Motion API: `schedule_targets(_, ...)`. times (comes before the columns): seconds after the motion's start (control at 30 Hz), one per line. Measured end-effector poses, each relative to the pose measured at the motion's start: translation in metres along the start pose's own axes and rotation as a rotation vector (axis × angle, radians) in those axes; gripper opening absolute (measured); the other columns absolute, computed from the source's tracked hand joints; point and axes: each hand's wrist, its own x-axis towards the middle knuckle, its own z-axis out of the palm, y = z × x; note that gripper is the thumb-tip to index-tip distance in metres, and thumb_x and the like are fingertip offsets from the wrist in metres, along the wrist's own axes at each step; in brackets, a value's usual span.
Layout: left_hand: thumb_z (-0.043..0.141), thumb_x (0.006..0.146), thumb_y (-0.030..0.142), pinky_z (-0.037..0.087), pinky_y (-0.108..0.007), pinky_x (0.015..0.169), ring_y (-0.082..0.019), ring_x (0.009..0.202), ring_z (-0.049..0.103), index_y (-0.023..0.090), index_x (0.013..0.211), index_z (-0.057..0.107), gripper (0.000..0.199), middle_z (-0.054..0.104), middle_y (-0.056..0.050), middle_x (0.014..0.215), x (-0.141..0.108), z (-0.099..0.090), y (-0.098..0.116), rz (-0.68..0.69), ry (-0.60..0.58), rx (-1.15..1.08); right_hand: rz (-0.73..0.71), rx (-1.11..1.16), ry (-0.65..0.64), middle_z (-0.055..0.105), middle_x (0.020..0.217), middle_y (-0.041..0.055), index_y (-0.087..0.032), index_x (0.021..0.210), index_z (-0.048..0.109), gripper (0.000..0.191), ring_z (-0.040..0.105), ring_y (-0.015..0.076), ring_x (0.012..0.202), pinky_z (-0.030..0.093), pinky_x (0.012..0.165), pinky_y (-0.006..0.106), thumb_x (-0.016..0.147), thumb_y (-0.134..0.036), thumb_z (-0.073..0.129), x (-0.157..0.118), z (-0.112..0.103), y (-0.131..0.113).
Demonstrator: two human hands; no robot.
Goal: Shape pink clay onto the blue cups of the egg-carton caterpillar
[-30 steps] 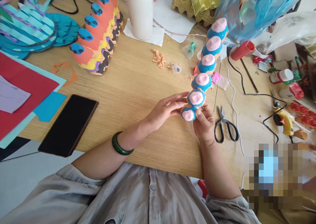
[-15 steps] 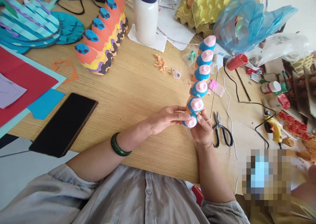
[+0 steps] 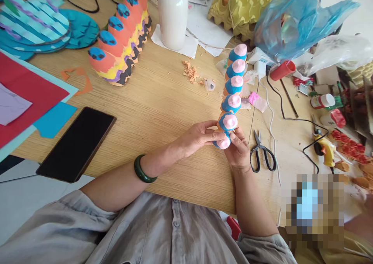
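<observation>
- left hand (image 3: 197, 136): fingers (image 3: 208, 135) curled, closed around the lower end of the egg-carton caterpillar (image 3: 231, 103), fingertips on the cups
- right hand (image 3: 239, 150): thumb and fingers (image 3: 234, 138) pinched on the same lower end, gripping the last cups
- egg-carton caterpillar: held in both hands just above the table (image 3: 163, 139), a tilted row of orange cups with blue bands and pink tips, running up and away from the fingers
- jade bangle (image 3: 145, 169): on the left wrist, behind the left fingers
- scissors (image 3: 262, 153): black handles, on the table just right of the right fingers
- smartphone (image 3: 76, 144): dark, lying flat well left of the left fingers
- white bottle (image 3: 173, 23): upright on paper, beyond the fingers
- painted caterpillar (image 3: 119, 42): orange, yellow and black, upper left of the fingers
- wood shavings (image 3: 190, 72): small pile beyond the fingers
- blue plastic bag (image 3: 291, 23): crumpled, contents hard to tell, past the caterpillar's far end
- yellow glue gun (image 3: 325, 149): well right of the right fingers
</observation>
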Motion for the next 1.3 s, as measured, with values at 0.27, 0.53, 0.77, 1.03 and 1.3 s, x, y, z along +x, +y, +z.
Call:
schedule_targets(0.27, 0.099, 0.07, 0.05, 0.052, -0.03, 0.089, -0.013, 0.09, 0.067, 0.017, 0.107, 0.079, 0.053, 0.075, -0.002, 0.1, -0.002, -0.001, 0.001, -0.034, 0.054, 0.007, 0.039, 0.025, 0.007, 0.071, 0.08, -0.0015, -0.03, 0.101, 0.075, 0.038, 0.056, 0.0153, 0.062, 0.051, 0.056, 0.03, 0.076, -0.053, 0.092, -0.001, 0.006, 0.0)
schedule_targets(0.53, 0.094, 0.074, 0.056, 0.055, -0.035, 0.093, -0.018, 0.096, 0.069, 0.017, 0.103, 0.077, 0.052, 0.077, -0.005, 0.103, 0.003, -0.005, -0.001, -0.066, 0.112, -0.045, 0.071, 0.055, 0.053, 0.07, 0.082, -0.0016, -0.028, 0.103, 0.076, 0.039, 0.054, 0.0129, 0.061, 0.044, 0.048, 0.024, 0.076, -0.05, 0.093, 0.001, 0.008, 0.004)
schedule_targets(0.77, 0.093, 0.075, 0.03, 0.058, -0.031, 0.096, -0.015, 0.099, 0.069, 0.017, 0.118, 0.078, 0.047, 0.077, -0.005, 0.11, 0.002, -0.006, -0.004, 0.028, 0.048, 0.058, 0.072, 0.076, 0.052, 0.069, 0.079, -0.0021, -0.026, 0.098, 0.075, 0.037, 0.054, 0.0122, 0.061, 0.043, 0.05, 0.024, 0.076, -0.049, 0.094, 0.002, 0.01, 0.004)
schedule_targets(1.03, 0.093, 0.079, 0.038, 0.058, -0.039, 0.104, -0.02, 0.108, 0.073, 0.019, 0.134, 0.072, 0.062, 0.078, -0.009, 0.119, 0.003, -0.007, -0.01, 0.054, 0.057, 0.029, 0.082, 0.076, 0.099, 0.067, 0.077, -0.0027, -0.027, 0.098, 0.076, 0.035, 0.049, 0.0112, 0.059, 0.039, 0.048, 0.024, 0.076, -0.049, 0.092, 0.003, 0.013, 0.002)
schedule_targets(1.3, 0.099, 0.073, 0.039, 0.059, -0.036, 0.102, -0.018, 0.101, 0.074, 0.018, 0.137, 0.07, 0.073, 0.081, -0.007, 0.109, 0.003, -0.007, -0.012, 0.062, 0.061, 0.058, 0.074, 0.089, 0.11, 0.067, 0.08, -0.0026, -0.027, 0.097, 0.074, 0.037, 0.05, 0.0103, 0.059, 0.039, 0.048, 0.024, 0.076, -0.049, 0.093, 0.002, 0.016, 0.001)
